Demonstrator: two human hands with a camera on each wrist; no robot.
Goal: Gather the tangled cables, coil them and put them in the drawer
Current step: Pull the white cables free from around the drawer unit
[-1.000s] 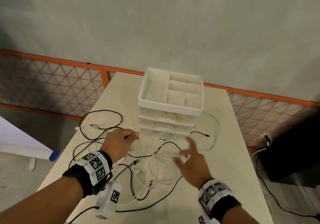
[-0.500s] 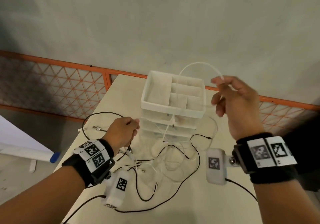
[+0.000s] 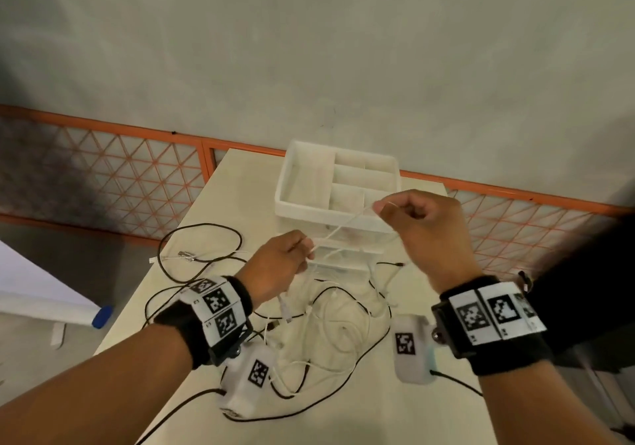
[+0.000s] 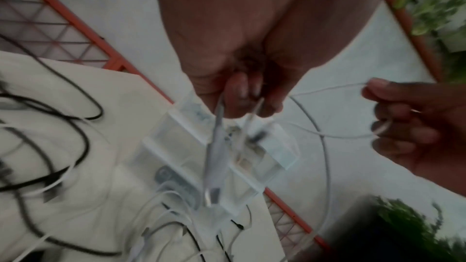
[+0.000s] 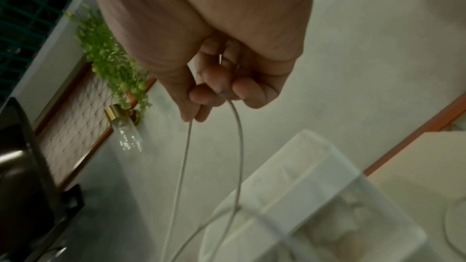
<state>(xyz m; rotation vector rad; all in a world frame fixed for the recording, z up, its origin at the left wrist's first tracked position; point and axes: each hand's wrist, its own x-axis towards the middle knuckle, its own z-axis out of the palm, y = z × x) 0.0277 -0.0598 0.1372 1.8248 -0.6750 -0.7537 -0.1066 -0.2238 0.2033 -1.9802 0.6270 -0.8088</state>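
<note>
White cable point(image 3: 343, 227) stretched taut at frame centre, long axis slanting from lower left up to upper right. Lower end pinched in curled fingers of left hand point(image 3: 280, 266); upper part pinched between thumb and forefinger of right hand point(image 3: 424, 228), looped through its fingers point(image 5: 214, 91). Plug hanging below left fingers point(image 4: 242, 95), seen only from left wrist. Behind, drawer unit point(image 3: 338, 200); below, tangled cables point(image 3: 330, 328) on table point(image 3: 240, 176).

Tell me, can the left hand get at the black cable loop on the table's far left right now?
Probably not yet: the left hand is pinching the white cable, strung to the right hand. The path to the black cable loop looks free once it lets go.
</note>
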